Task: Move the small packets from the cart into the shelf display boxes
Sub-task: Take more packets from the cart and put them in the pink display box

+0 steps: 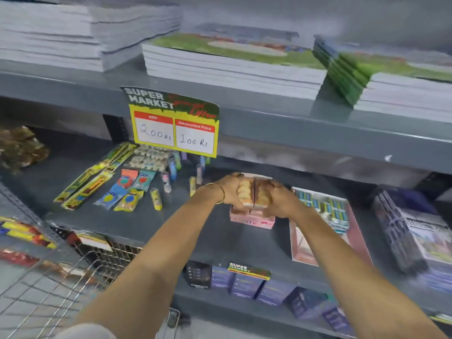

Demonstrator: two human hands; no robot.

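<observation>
Both hands reach onto the middle shelf. My left hand (pixel 231 189) and my right hand (pixel 281 199) grip a bundle of small pinkish packets (pixel 254 189) from either side, right over a pink display box (pixel 254 222). The bundle's lower part sits inside the box. A gold bangle circles my left wrist. The wire cart (pixel 49 289) stands at the lower left, its contents blurred.
A larger open pink box (pixel 325 228) holding blue packets lies right of the pink box. Loose small items (pixel 132 187) are scattered on the shelf at left. A yellow price sign (pixel 175 128) hangs from the upper shelf edge. Stacked notebooks (pixel 232 64) sit above.
</observation>
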